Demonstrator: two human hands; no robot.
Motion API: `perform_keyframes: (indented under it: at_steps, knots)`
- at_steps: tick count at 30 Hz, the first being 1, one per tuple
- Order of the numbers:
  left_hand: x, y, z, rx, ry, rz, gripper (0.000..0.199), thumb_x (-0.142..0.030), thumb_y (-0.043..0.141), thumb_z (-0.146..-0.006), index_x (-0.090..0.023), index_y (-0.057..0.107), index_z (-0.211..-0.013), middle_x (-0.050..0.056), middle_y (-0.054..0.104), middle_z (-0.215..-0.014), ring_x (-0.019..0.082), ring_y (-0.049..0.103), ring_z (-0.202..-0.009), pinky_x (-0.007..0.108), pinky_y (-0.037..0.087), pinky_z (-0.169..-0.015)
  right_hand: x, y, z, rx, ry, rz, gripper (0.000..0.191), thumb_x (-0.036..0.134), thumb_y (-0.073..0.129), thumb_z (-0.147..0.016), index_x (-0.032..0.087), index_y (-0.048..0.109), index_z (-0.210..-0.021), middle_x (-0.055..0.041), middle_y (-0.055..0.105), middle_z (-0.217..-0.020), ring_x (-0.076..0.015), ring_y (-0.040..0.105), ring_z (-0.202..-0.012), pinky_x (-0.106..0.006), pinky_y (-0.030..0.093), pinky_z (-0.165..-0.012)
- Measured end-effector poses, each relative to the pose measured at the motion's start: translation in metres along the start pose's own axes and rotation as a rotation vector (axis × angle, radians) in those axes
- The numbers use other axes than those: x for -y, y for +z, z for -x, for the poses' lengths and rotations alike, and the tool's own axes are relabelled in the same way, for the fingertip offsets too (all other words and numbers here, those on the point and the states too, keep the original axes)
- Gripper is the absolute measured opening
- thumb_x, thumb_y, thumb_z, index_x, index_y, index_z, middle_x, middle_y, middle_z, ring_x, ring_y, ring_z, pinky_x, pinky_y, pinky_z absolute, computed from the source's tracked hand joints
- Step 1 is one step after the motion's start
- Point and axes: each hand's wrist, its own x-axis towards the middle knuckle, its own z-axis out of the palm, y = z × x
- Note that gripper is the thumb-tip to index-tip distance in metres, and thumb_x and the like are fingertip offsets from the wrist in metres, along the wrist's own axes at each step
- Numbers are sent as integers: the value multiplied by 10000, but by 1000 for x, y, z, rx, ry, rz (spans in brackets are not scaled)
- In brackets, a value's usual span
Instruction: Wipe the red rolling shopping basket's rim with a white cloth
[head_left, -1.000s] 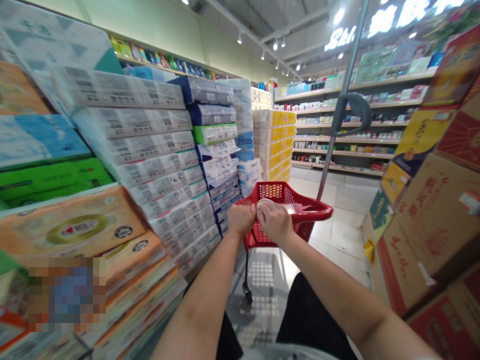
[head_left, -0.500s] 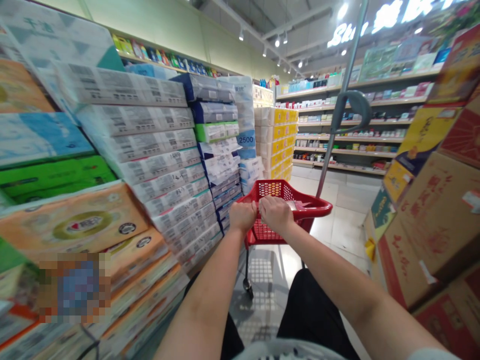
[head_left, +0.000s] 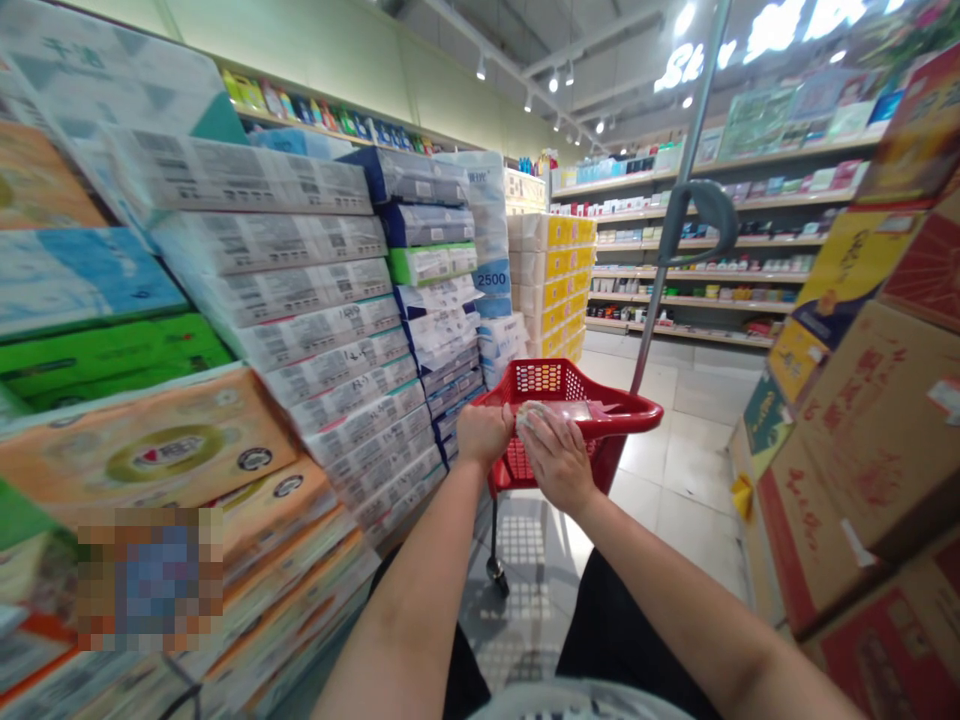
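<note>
A red shopping basket cart point(head_left: 547, 376) with a perforated basket stands in front of me. My left hand point(head_left: 484, 436) is closed around the left part of its red handlebar point(head_left: 630, 418). My right hand point(head_left: 556, 458) presses a pale, patterned cloth point(head_left: 526, 413) onto the middle of the bar, fingers laid together over it. Most of the cloth is hidden under those fingers. Right of them, a pinkish, see-through sleeve or label point(head_left: 581, 410) covers part of the bar. The hands are close together but apart.
Stacked tissue packs point(head_left: 330, 330) line the left side, with orange packs point(head_left: 165, 435) nearer me. Cardboard boxes point(head_left: 877, 430) rise on the right. A metal pole point(head_left: 660, 300) with a grey hook stands on the cart's right. Stocked shelves point(head_left: 705, 245) cross the back; tiled floor point(head_left: 675, 470) runs between.
My right hand has turned and its fingers have stretched forward over the bar, showing the pale cloth beneath them. The left hand has kept its hold, and the cart stays about where it was.
</note>
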Motion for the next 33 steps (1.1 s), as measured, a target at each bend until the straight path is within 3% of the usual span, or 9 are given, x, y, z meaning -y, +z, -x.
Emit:
perform_keyframes:
  at_steps: [4,11,17,25,30,33]
  knots:
    - [-1,3,0,-31,-22,-13,521,-292,261,-968,-111,702,-758,123,712,-755,186,655,-711,316,399,-694,4,-3,2,-62,98,26,432,230,457,-920,272,479,-1349,-37,526,-1362,-218,330,-1355,-404,185,-1118]
    - [-1,1,1,-19,-13,-25,499,-286,274,-965,-117,701,-771,123,712,-760,175,648,-706,307,396,-687,-3,-18,-41,-18,282,-32,342,282,410,-942,222,564,-1241,-64,574,-1294,-221,423,-1265,-467,151,-1127]
    - [3,1,4,-45,-9,-10,520,-290,270,-968,-104,706,-753,134,712,-757,178,647,-695,315,392,-688,-5,-10,-11,-67,76,-39,389,213,455,-907,213,529,-1289,-68,546,-1329,-214,382,-1314,-410,205,-1122]
    - [6,2,4,-95,-1,-34,547,-289,251,-967,-120,703,-711,126,706,-706,205,653,-663,332,386,-640,-6,-22,-57,34,315,-119,220,270,469,-902,242,636,-1044,-49,671,-1102,-213,579,-1027,-492,208,-1088]
    - [5,0,7,-108,5,-38,550,-291,249,-968,-122,699,-701,123,708,-704,197,652,-656,329,378,-639,-9,-13,-31,-138,137,-116,269,219,486,-873,191,618,-1106,-80,617,-1213,-230,488,-1202,-422,261,-1073]
    - [7,0,7,-102,9,-39,554,-294,249,-968,-120,699,-696,124,708,-704,199,652,-654,330,374,-640,-13,-12,-35,-102,121,-114,207,229,491,-866,194,651,-992,-70,665,-1098,-217,552,-1083,-370,357,-979]
